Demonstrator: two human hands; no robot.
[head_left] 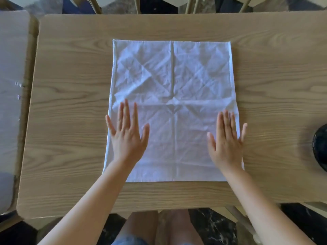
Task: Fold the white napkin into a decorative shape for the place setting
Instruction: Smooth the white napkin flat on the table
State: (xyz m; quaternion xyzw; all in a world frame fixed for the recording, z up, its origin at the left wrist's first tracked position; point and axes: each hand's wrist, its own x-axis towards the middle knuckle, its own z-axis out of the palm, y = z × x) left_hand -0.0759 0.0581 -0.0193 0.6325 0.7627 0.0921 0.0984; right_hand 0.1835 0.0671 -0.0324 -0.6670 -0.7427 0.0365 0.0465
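The white napkin (172,82) lies spread flat and unfolded in the middle of the wooden table (70,85), creased in a cross and in diagonals. My left hand (127,135) rests palm down on its near left part, fingers spread. On the near right part, at the cloth's right edge, my right hand (227,140) also lies flat with fingers apart. Neither hand grips the cloth.
A dark round object (321,147) sits at the table's right edge, partly out of frame. A grey cushioned seat (10,85) stands to the left of the table. Chair legs show beyond the far edge.
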